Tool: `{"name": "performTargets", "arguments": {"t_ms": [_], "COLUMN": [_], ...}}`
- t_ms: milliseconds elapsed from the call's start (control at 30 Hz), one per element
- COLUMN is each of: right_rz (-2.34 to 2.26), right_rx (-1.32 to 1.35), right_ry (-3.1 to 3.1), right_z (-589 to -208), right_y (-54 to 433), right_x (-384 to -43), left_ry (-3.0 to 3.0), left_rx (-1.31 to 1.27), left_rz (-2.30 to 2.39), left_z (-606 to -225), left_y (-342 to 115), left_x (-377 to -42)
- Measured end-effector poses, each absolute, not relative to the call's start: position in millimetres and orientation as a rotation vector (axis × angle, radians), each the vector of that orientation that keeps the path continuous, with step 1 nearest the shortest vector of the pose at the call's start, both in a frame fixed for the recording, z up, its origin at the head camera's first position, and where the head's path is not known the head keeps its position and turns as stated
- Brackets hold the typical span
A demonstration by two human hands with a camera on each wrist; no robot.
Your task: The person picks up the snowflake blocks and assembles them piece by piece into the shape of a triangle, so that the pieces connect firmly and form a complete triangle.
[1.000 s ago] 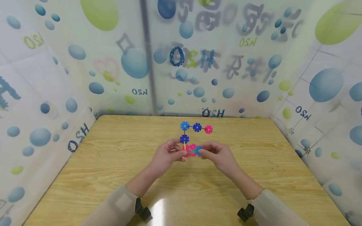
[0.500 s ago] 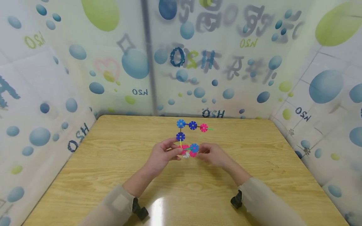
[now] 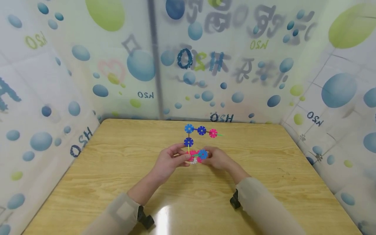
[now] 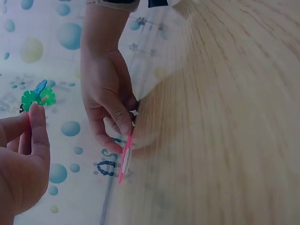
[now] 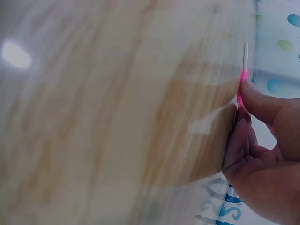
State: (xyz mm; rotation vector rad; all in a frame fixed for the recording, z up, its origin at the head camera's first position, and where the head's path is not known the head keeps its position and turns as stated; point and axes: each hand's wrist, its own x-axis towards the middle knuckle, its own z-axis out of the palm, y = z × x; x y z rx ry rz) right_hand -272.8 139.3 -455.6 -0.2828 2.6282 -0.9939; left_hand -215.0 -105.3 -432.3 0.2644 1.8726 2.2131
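Slotted plastic snowflake discs are joined in a hook-shaped chain. A light blue disc [image 3: 189, 128] forms its upper corner, with a dark blue disc [image 3: 201, 130] and a pink disc [image 3: 213, 133] to the right. My left hand [image 3: 168, 160] pinches the lower cluster beside the yellow disc [image 3: 188, 148], which shows edge-on. My right hand [image 3: 218, 158] is at the cluster's right side, behind another light blue disc [image 3: 202, 154]. In the right wrist view, the right thumb and fingers pinch a pink disc [image 5: 242, 82] attached to a white disc [image 5: 246, 54].
The wooden table [image 3: 117, 182] lies below both hands. Sheet walls [image 3: 188, 98] with printed bubbles and lettering stand along its back and sides. In the left wrist view, green discs [image 4: 30, 97] show beyond the left fingertips.
My right hand has let go of the light blue disc and moved behind it to a pink one. A white disc has come into sight under the cluster. The left hand keeps its hold.
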Motion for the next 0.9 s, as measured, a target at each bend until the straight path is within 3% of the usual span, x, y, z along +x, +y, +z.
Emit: {"name": "performTargets", "arguments": {"t_ms": [900], "right_rz": [-1.024], "right_rx": [-0.332], "right_ry": [2.537], "right_z": [-454], "right_y": [146], "right_x": [-271], "left_ry": [1.886], "left_rx": [0.3], "left_rz": [2.176], "left_z": [-431], "left_y": [-102], "left_x": [-212]}}
